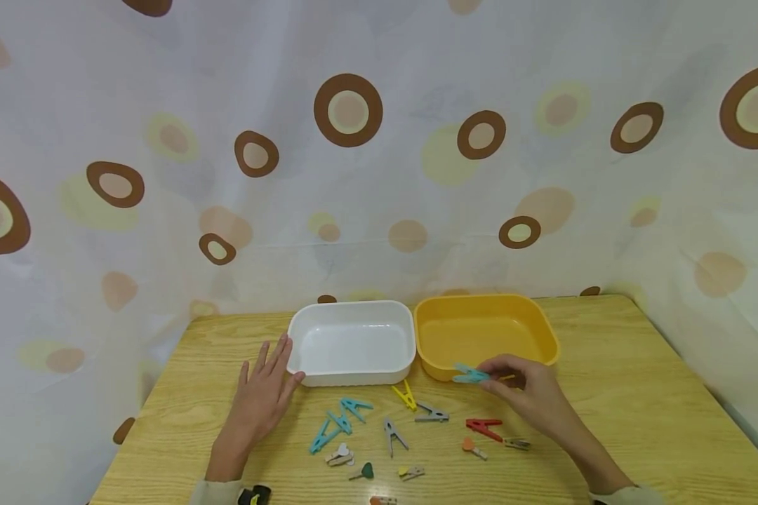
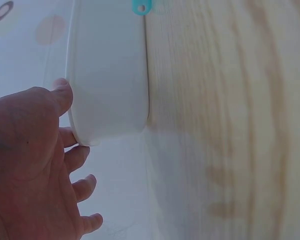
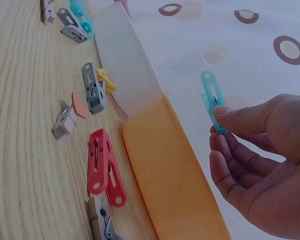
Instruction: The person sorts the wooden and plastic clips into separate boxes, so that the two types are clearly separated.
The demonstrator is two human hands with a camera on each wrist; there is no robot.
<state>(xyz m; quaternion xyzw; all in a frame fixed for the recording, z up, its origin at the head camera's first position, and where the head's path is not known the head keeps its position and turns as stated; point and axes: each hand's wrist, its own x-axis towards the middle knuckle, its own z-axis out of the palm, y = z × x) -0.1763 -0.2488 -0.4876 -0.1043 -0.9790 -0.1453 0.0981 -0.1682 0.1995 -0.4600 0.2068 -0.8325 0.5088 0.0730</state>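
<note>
Currently, the right hand (image 1: 533,393) pinches a teal clothespin (image 1: 469,374) between thumb and fingertips, lifted off the wooden surface (image 1: 619,379) by the front rim of the orange tub (image 1: 439,370). The left hand (image 1: 262,400) is open, its fingers spread; the thumb and nearest fingers touch the left end of the white tub (image 1: 354,379), which sits side by side with the orange one.

In front of the tubs lie 3 more teal clothespins (image 1: 340,422), grouped close together near the left hand. Just right of them are 2 gray clothespins (image 1: 441,416), with 1 yellow clothespin (image 1: 407,398) beside the white tub's front right corner. Below the right hand lies 1 red clothespin (image 1: 476,425), close to a plain wooden clip (image 1: 516,443) and an orange-topped clip (image 1: 474,449). Nearer the front edge are a green-topped clip (image 1: 366,470) and a yellow-topped clip (image 1: 412,473). Behind everything hangs a cloth (image 1: 354,210) patterned with brown rings.
</note>
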